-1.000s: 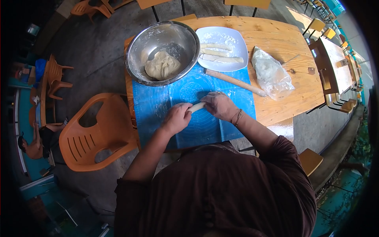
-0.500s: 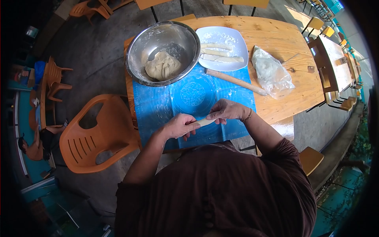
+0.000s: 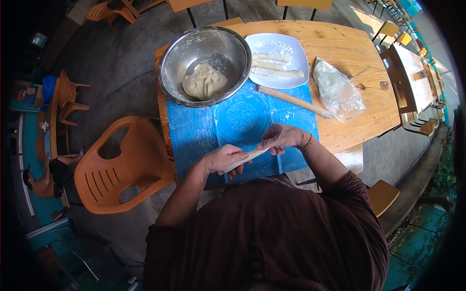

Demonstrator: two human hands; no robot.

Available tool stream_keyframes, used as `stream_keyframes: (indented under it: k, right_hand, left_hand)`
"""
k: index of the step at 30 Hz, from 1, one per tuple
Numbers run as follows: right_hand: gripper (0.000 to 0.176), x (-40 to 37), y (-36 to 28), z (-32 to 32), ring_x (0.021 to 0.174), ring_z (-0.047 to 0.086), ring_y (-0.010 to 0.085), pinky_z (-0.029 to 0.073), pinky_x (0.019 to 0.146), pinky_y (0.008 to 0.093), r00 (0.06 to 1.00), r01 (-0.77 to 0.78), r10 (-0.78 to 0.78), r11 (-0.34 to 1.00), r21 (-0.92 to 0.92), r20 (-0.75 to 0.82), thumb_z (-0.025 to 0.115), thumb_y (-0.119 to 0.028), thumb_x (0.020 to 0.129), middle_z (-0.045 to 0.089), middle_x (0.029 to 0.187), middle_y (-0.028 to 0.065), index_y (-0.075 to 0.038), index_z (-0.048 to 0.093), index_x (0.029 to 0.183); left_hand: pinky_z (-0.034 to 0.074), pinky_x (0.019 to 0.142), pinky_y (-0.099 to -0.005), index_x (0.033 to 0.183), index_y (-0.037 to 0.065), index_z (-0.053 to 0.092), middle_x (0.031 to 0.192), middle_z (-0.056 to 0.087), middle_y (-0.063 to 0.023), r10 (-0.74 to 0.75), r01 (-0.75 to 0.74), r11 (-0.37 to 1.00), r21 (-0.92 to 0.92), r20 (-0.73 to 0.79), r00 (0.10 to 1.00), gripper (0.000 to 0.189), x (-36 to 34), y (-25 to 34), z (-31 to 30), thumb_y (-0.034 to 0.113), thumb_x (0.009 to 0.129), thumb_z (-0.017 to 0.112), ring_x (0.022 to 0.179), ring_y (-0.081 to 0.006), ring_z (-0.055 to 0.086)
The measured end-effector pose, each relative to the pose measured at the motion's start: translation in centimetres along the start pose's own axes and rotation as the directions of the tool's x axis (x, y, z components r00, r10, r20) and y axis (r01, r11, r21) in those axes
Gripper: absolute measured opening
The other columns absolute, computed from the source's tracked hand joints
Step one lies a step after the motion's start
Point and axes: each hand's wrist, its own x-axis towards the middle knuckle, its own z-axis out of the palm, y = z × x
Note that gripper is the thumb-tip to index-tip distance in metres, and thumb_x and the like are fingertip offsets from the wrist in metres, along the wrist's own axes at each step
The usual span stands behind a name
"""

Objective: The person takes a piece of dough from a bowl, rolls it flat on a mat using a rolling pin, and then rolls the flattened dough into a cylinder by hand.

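Observation:
Between my two hands, over the near edge of the blue mat [image 3: 194,150], is a pale dough roll [image 3: 251,155]. My left hand [image 3: 227,158] is closed around its lower left part. The fingers of my right hand [image 3: 280,138] pinch its upper right end. A large lump of dough [image 3: 205,82] sits inside the steel bowl [image 3: 167,72] at the mat's far left corner. Several dough strips [image 3: 276,73] lie on the floured white plate [image 3: 298,51]. A wooden rolling pin [image 3: 295,102] rests at a slant on the mat, in front of the plate.
A clear plastic bag [image 3: 337,89] with whitish contents lies on the wooden table [image 3: 374,104], right of the rolling pin. An orange plastic chair [image 3: 128,165] stands close on the left. Farther left, a person [image 3: 46,179] is seated.
My left hand has shifted a little down along the dough roll, so more of the roll shows between my hands. The view has moved slightly.

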Motion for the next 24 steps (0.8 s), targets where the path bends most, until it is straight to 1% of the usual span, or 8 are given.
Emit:
stream_keyframes:
  k: [7,9,10,12,13,16,18,24]
  right_hand:
    - [0.047,0.5,0.5,0.2,0.049,0.058,0.012,0.044,0.042,0.0232,0.995,-0.014,0.025,0.993,0.116,-0.095,0.076,-0.044,0.085,0.061,0.06,0.0063,0.002,0.069,0.075]
    - [0.047,1.0,1.2,0.4,0.049,0.058,0.0121,0.044,0.042,0.0232,0.989,-0.011,0.029,0.993,0.12,-0.143,0.075,-0.044,0.085,0.061,0.061,0.0063,0.002,0.069,0.077]
    - [0.044,1.2,1.5,0.5,0.048,0.058,0.0122,0.045,0.042,0.0235,0.981,-0.024,0.047,0.992,0.125,-0.187,0.074,-0.042,0.086,0.061,0.062,0.0063,0.002,0.069,0.08]
    - [0.042,1.6,1.9,0.9,0.048,0.057,0.0122,0.045,0.042,0.0238,0.971,-0.034,0.064,0.991,0.131,-0.23,0.073,-0.04,0.088,0.061,0.063,0.0064,0.001,0.07,0.083]
    - [0.039,1.8,2.1,1.3,0.048,0.058,0.0124,0.046,0.042,0.024,0.96,-0.029,0.079,0.982,0.185,-0.267,0.071,-0.038,0.089,0.062,0.064,0.0066,0.001,0.07,0.087]
    - [0.034,1.8,2.5,1.8,0.049,0.059,0.0129,0.047,0.043,0.0242,0.952,-0.004,0.085,0.965,0.263,-0.295,0.069,-0.034,0.091,0.062,0.065,0.0069,0.0,0.07,0.094]
    - [0.031,1.6,2.6,1.9,0.05,0.06,0.0132,0.048,0.043,0.0242,0.955,0.013,0.073,0.958,0.285,-0.288,0.068,-0.032,0.092,0.062,0.066,0.0071,-0.001,0.07,0.097]
    - [0.029,0.5,2.4,2.4,0.057,0.063,0.0131,0.051,0.049,0.0247,0.955,0.055,-0.016,0.991,0.124,-0.295,0.074,-0.027,0.085,0.063,0.068,0.0055,0.0,0.071,0.096]
  left_hand:
    - [0.048,0.046,-0.0231,0.114,0.002,0.058,0.072,0.063,-0.0031,0.031,-0.031,0.999,0.015,-0.006,0.999,0.037,0.0,0.4,0.0,0.036,0.102,0.052,0.055,-0.0081,0.059]
    - [0.049,0.048,-0.0264,0.114,0.002,0.054,0.075,0.064,-0.0068,0.103,-0.057,0.976,0.212,-0.21,0.972,0.035,0.0,0.4,0.7,0.031,0.097,0.061,0.059,-0.0106,0.06]
    - [0.049,0.048,-0.0264,0.114,0.002,0.054,0.075,0.064,-0.0068,0.102,-0.057,0.975,0.213,-0.209,0.972,0.035,0.4,-0.3,0.7,0.031,0.097,0.061,0.059,-0.0106,0.06]
    - [0.047,0.045,-0.0281,0.112,-0.001,0.055,0.075,0.065,-0.0067,0.492,-0.231,0.756,0.613,-0.298,0.818,0.036,1.3,-1.7,0.7,0.027,0.092,0.067,0.054,-0.0111,0.059]
    - [0.047,0.045,-0.0281,0.112,-0.001,0.055,0.075,0.065,-0.0067,0.493,-0.231,0.755,0.614,-0.298,0.818,0.036,1.4,-2.0,0.8,0.027,0.092,0.067,0.054,-0.0111,0.059]
    - [0.048,0.046,-0.0301,0.11,0.0,0.057,0.078,0.067,-0.0088,0.377,-0.102,0.797,0.595,-0.358,0.854,0.035,1.1,-1.1,1.1,0.026,0.09,0.068,0.055,-0.0126,0.06]
    - [0.048,0.047,-0.0303,0.107,-0.001,0.059,0.079,0.068,-0.0119,0.132,0.03,0.896,0.442,-0.33,0.935,0.03,0.4,0.0,1.3,0.025,0.093,0.063,0.058,-0.0133,0.061]
    - [0.048,0.045,-0.026,0.108,0.002,0.06,0.078,0.068,-0.0054,-0.032,0.054,0.984,0.169,-0.128,0.991,0.031,0.9,-1.4,-0.9,0.031,0.1,0.052,0.055,-0.0094,0.057]
